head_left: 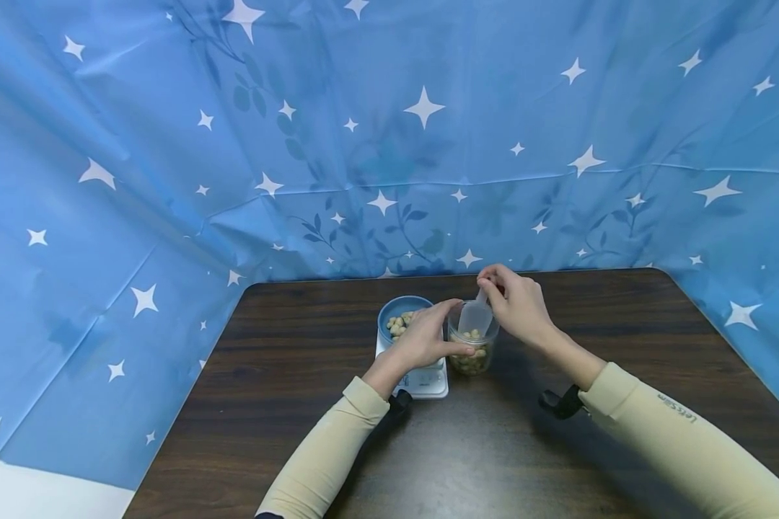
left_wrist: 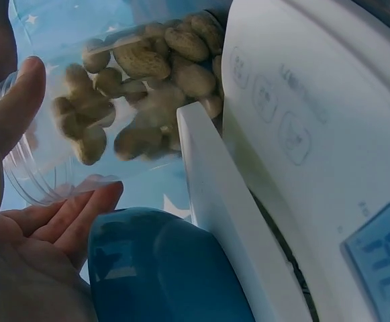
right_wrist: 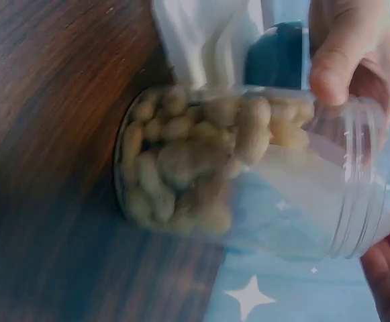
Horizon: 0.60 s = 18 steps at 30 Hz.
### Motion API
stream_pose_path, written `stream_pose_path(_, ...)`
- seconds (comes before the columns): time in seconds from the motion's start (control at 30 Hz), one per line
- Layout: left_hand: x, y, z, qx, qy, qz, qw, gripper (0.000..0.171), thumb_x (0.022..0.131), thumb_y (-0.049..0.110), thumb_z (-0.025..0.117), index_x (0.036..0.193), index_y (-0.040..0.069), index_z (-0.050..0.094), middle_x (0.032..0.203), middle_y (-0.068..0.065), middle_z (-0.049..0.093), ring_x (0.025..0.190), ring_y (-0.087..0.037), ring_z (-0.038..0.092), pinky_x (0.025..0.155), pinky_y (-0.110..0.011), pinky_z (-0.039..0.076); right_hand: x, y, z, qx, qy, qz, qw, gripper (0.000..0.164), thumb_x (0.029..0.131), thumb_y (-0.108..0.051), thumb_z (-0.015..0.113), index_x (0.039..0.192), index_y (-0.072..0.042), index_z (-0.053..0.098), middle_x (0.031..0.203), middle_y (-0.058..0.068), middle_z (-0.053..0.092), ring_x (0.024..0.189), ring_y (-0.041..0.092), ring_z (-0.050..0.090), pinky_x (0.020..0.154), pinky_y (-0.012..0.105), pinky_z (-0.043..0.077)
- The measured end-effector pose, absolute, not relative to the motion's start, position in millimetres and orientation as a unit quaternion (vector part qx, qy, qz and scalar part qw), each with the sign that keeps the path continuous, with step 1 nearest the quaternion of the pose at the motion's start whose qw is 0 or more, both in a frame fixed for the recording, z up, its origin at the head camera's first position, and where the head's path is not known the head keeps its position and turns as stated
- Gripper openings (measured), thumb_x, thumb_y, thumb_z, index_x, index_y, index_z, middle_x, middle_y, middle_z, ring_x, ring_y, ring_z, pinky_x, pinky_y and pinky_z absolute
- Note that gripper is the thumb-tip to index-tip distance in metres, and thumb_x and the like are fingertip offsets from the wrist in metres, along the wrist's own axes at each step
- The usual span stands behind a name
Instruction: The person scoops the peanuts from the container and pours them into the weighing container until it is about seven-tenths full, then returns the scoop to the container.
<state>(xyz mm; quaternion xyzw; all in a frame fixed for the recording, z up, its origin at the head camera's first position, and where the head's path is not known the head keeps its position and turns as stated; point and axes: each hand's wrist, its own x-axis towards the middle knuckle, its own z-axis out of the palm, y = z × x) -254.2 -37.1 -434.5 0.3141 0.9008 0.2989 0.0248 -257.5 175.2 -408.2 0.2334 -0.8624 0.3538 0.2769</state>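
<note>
"Cream sleeves (head_left: 671,440) reach in over the table (head_left: 253,425). Why both hands together?"

"Left hand (head_left: 422,339) is clasped round the neck of the clear jar (right_wrist: 359,235), thumb on one side, fingers on the other, probably so it won't tip."

"And the right hand (head_left: 519,303)?"

"Pinching the pale scoop (head_left: 475,317) by its handle, blade down inside the jar, at the peanuts (right_wrist: 174,168)."

"That blue bowl (head_left: 412,305)?"

"Just left of the jar, on the white scale (head_left: 431,393); within easy reach, I'd guess."
</note>
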Motion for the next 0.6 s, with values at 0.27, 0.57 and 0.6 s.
stream_pose_path(0.27,-255.0,-36.6,-434.7,0.315,0.902,0.295,0.022,0.087,0.088,0.046,0.082,0.155,0.010,0.042,0.144,-0.005,0.057,0.127,-0.020,0.056,0.112,-0.048,0.037,-254.1,171.5,-407.8,0.209,-0.870,0.385,0.225,0.014,0.106,-0.015,0.060,0.106,-0.004,0.068,0.069,-0.001,0.067,0.044,0.007,0.047,0.041,0.029,0.034)
stream_pose_path(0.57,-256.1,-36.2,-434.0,0.310,0.900,0.306,0.027,0.087,0.087,0.045,0.083,0.155,0.010,0.042,0.141,-0.004,0.059,0.125,-0.020,0.057,0.112,-0.048,0.037,-256.4,167.7,-404.4,0.149,-0.882,0.399,0.201,0.019,0.107,-0.018,0.057,0.107,-0.002,0.068,0.072,0.007,0.072,0.047,0.011,0.055,0.041,0.031,0.035)
stream_pose_path(0.6,-256.2,-36.0,-434.2,0.310,0.900,0.305,0.029,0.087,0.087,0.046,0.082,0.155,0.010,0.042,0.142,-0.004,0.059,0.126,-0.020,0.057,0.112,-0.048,0.036,-256.7,168.5,-404.7,0.141,-0.881,0.402,0.204,0.019,0.107,-0.018,0.058,0.106,-0.001,0.068,0.072,0.008,0.072,0.046,0.012,0.055,0.041,0.031,0.035)
